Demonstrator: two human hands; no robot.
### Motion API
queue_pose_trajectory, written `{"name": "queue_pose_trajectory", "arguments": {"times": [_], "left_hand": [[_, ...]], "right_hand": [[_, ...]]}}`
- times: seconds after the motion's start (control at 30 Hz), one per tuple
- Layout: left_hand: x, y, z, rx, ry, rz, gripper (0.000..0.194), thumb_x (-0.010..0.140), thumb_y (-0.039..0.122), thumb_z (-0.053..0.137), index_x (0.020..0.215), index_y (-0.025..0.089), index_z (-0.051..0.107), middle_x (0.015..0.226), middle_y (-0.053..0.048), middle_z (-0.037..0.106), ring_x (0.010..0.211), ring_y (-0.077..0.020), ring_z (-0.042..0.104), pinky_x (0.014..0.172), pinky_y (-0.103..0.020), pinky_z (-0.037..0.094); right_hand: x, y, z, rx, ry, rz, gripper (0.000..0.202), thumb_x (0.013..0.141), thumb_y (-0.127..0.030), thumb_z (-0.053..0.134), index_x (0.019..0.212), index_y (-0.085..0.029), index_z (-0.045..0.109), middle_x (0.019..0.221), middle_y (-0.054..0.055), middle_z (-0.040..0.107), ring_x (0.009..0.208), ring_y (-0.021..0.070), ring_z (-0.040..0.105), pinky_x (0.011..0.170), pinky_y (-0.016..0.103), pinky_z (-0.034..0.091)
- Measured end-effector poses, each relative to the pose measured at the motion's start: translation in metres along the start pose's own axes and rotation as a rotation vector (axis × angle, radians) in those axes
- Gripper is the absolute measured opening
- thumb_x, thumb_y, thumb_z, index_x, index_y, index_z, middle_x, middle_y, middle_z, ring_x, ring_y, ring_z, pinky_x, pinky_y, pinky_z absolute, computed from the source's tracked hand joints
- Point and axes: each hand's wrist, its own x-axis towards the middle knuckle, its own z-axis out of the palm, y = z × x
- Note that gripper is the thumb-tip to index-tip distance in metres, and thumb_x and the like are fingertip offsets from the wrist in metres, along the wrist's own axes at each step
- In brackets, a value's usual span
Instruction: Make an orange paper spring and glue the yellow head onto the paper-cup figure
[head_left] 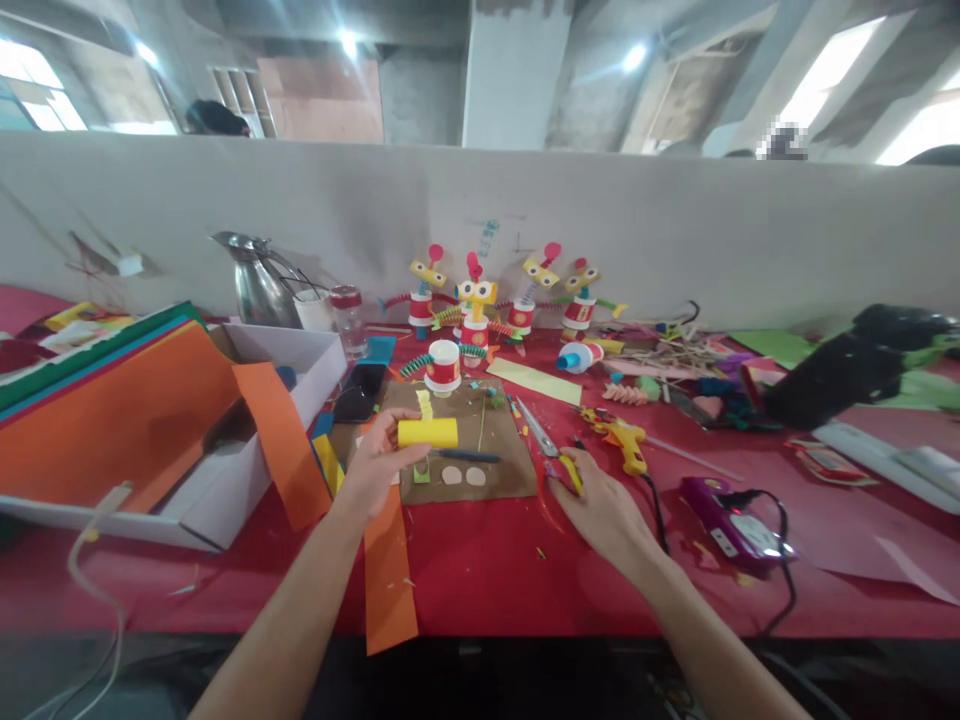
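My left hand (377, 455) is closed around a yellow paper roll (436, 433), thumb along its lower side. A small folded yellow paper strip (425, 403) sticks up behind the roll. My right hand (596, 500) grips the handles of a pair of scissors (545, 440), whose blades point away and up to the left. Between the hands lies a brown cardboard sheet (514, 480) with a dark pen-like tool (469, 457), two pale paper ovals (475, 477) and a small green paper piece (421, 472). Behind it stands a red and white paper cup (444, 372) with green coiled paper arms.
Several paper-cup figures (475, 315) line the back. To the left are a white box (251, 510) with coloured sheets, a steel jug (259, 285) and a glass jar (348, 320). A yellow glue gun (628, 445) and a purple power strip (739, 530) with cords lie right.
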Motion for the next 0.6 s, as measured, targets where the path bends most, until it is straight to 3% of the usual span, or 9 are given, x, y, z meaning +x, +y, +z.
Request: {"name": "queue_pose_trajectory", "arguments": {"times": [0.13,0.27,0.43,0.6], "left_hand": [[0.045,-0.018,0.006,0.237,-0.074,0.062,0.039,0.063,0.017,0.071,0.098,0.020,0.055,0.099,-0.002,0.059,0.087,-0.0161,0.058,0.071,-0.026,0.048],[0.073,-0.041,0.004,0.529,-0.118,0.171,0.030,0.063,0.018,0.069,0.090,0.018,0.058,0.093,-0.001,0.060,0.083,-0.0165,0.057,0.075,-0.030,0.048],[0.079,-0.058,-0.009,0.673,-0.078,0.211,0.025,0.066,0.021,0.066,0.089,0.020,0.056,0.089,0.000,0.060,0.083,-0.0176,0.057,0.076,-0.032,0.047],[0.078,-0.060,-0.017,0.602,-0.131,0.197,0.030,0.066,0.021,0.066,0.094,0.021,0.056,0.098,-0.002,0.061,0.087,-0.0182,0.059,0.076,-0.032,0.049]], "right_hand": [[0.008,-0.005,0.012,-0.117,0.064,-0.003,0.037,0.092,-0.031,0.043,0.125,-0.015,0.046,0.102,0.013,0.068,0.093,0.0272,0.066,0.075,0.032,0.043],[0.013,-0.009,0.018,-0.182,0.086,0.014,0.033,0.093,-0.028,0.044,0.122,-0.013,0.050,0.099,0.014,0.068,0.089,0.0264,0.065,0.074,0.032,0.042],[0.014,-0.014,0.019,-0.217,0.075,0.012,0.033,0.092,-0.027,0.045,0.120,-0.012,0.052,0.093,0.014,0.068,0.084,0.0258,0.065,0.071,0.031,0.042],[0.010,-0.017,0.019,-0.278,0.139,-0.050,0.025,0.092,-0.028,0.046,0.110,-0.016,0.059,0.093,0.012,0.068,0.086,0.0260,0.063,0.074,0.033,0.041]]}}
